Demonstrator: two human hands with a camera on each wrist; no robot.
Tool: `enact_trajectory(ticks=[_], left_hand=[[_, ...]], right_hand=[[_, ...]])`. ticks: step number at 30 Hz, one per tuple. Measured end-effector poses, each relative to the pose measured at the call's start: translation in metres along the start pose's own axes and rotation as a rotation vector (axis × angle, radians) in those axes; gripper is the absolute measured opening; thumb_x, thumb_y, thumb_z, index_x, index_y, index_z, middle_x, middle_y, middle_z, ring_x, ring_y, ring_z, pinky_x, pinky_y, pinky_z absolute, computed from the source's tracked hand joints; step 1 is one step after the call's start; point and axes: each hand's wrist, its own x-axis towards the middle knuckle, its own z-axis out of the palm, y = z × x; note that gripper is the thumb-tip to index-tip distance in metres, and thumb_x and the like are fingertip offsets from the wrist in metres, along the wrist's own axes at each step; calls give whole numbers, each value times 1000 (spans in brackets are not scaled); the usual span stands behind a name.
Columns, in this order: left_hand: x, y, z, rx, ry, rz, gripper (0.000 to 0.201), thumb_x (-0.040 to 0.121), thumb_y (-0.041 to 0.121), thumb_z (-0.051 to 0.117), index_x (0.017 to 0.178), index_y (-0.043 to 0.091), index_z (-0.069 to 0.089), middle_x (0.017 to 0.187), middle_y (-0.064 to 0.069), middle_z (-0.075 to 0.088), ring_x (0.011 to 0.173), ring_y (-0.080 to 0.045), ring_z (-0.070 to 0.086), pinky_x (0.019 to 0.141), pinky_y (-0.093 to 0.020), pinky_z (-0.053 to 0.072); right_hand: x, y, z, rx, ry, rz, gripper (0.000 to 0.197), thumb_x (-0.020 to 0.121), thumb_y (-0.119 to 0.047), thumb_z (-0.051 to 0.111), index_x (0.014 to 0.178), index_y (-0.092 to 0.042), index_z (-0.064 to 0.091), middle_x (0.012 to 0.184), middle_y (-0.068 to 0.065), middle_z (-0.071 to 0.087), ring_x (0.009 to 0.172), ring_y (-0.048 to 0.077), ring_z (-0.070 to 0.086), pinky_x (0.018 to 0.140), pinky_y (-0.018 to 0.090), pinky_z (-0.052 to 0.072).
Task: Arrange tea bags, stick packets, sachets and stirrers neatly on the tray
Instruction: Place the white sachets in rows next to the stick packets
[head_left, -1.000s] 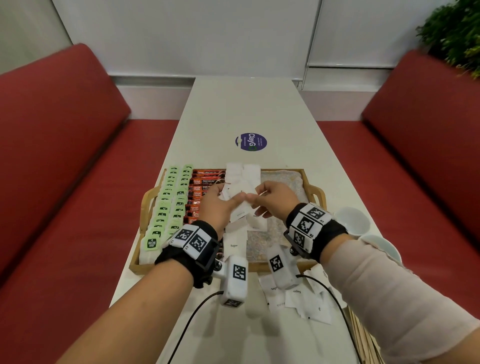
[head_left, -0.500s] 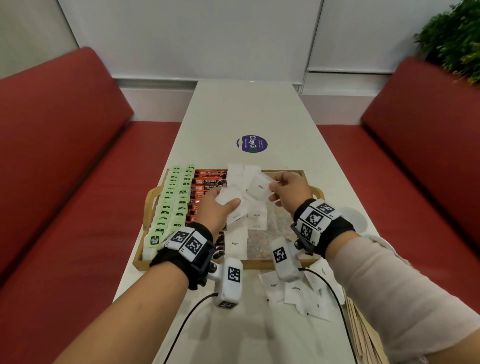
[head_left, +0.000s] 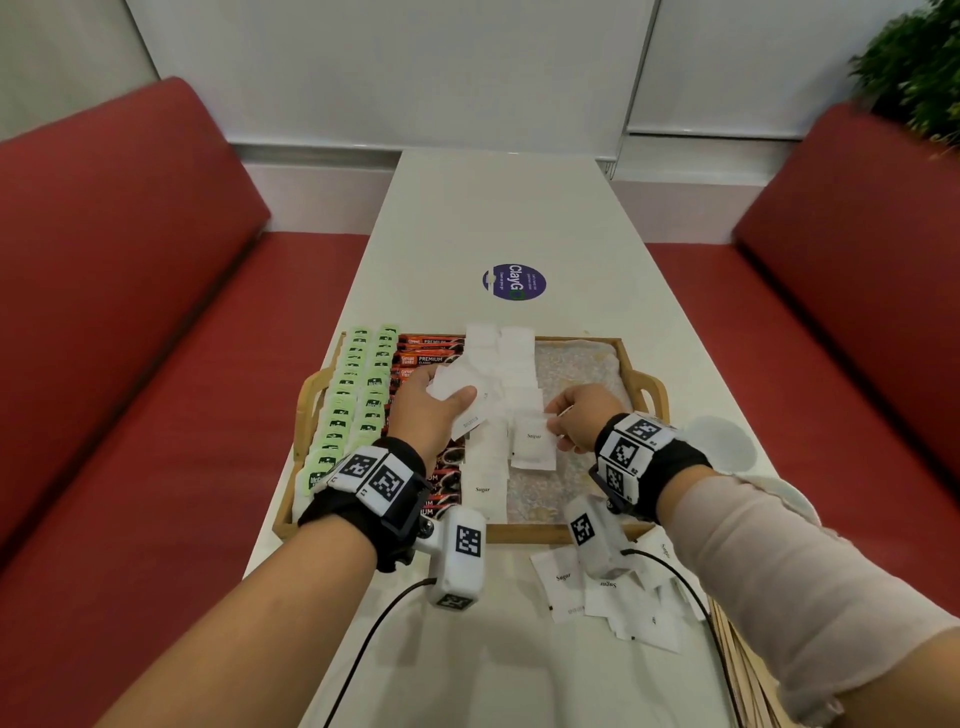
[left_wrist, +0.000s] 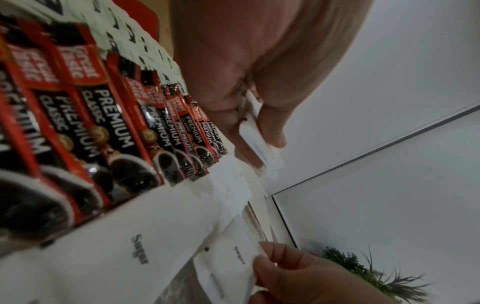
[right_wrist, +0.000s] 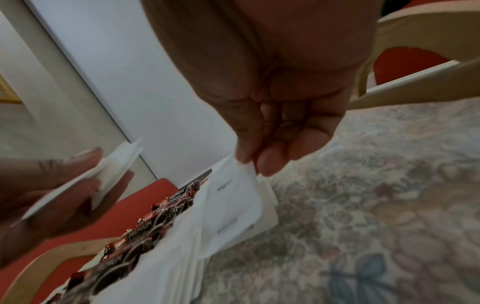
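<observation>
Sachets fill my left hand (head_left: 428, 410): thumb and fingers pinch a small white stack (head_left: 460, 397) above the middle of the tray (head_left: 631, 364). My right hand (head_left: 582, 421) pinches the far right corner of one sugar sachet (head_left: 532, 444) between thumb and fingertips (right_wrist: 267, 164), its near end lying on the tray's patterned liner (head_left: 576, 364), just right of the white sachet column (head_left: 488, 467). Green tea bags (head_left: 358, 395) run in two rows along the tray's left side, with red stick packets (head_left: 428, 353) beside them. Loose sachets (head_left: 608, 597) lie on the table (head_left: 493, 208) just near of the tray, and stirrers (head_left: 743, 670) sit at the near right edge.
</observation>
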Motion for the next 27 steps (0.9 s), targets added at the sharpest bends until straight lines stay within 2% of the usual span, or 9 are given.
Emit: enact_trajectory(ticks=[3,6,12,15,17,19,22,25,27], left_hand=[[1,0,0,2,5,-9,25,87,9,66,106,20,54,101,1,63,102,-24,62,94,-48,50],[1,1,-1,3,6,-9,26,87,8,66,107,20,53,102,1,62,102,-24,61,95,-48,50],[1,-1,-2,3,6,-18,33,87,10,66,118,14,53,113,-5,62,104,-24,60,95,-47,49],[1,-4,-2,18,2,-39,30,87,12,66,113,17,54,113,-6,64,104,-25,62,94,-48,50],[1,-4,-3,-6,-2,-66,27,89,12,65,112,19,54,112,-6,65,103,-25,63,94,-48,50],[1,-3,-3,-42,-7,-103,28,93,14,59,120,15,53,114,-5,64,103,-25,64,94,-46,51],[2,0,-2,-106,-18,-161,32,98,15,50,130,12,47,113,-5,62,96,-23,64,93,-45,52],[1,3,-2,-173,-43,-213,28,100,8,41,127,10,48,99,-2,60,82,-18,60,98,-51,45],[0,3,-2,-213,-86,-243,27,99,1,37,119,11,50,96,-3,58,80,-19,57,98,-52,44]], right_hand=[[4,0,5,-20,-19,34,22,89,-2,61,72,-16,56,70,3,59,55,12,56,46,20,42],[7,0,8,-55,-31,37,24,88,-2,61,69,-17,56,71,2,59,59,12,57,48,21,45],[13,-2,12,-86,9,18,25,87,-4,62,67,-19,57,85,8,64,81,22,63,78,36,57],[16,-4,16,-104,24,12,28,87,-4,61,64,-19,57,81,7,63,83,24,63,81,37,57],[17,-4,18,-119,34,17,27,87,-5,61,64,-19,57,88,9,67,89,27,66,82,38,57],[19,-5,20,-122,41,24,26,87,-4,61,65,-19,57,96,12,70,92,29,67,82,41,57],[20,-4,20,-156,39,22,23,86,-6,63,67,-18,57,99,13,70,91,30,68,82,42,57],[16,-5,17,-211,39,15,17,86,-11,64,72,-16,57,99,12,70,91,28,68,82,38,57],[13,-7,14,-237,55,-11,9,87,-17,64,83,-15,57,98,8,67,90,25,64,78,32,53]])
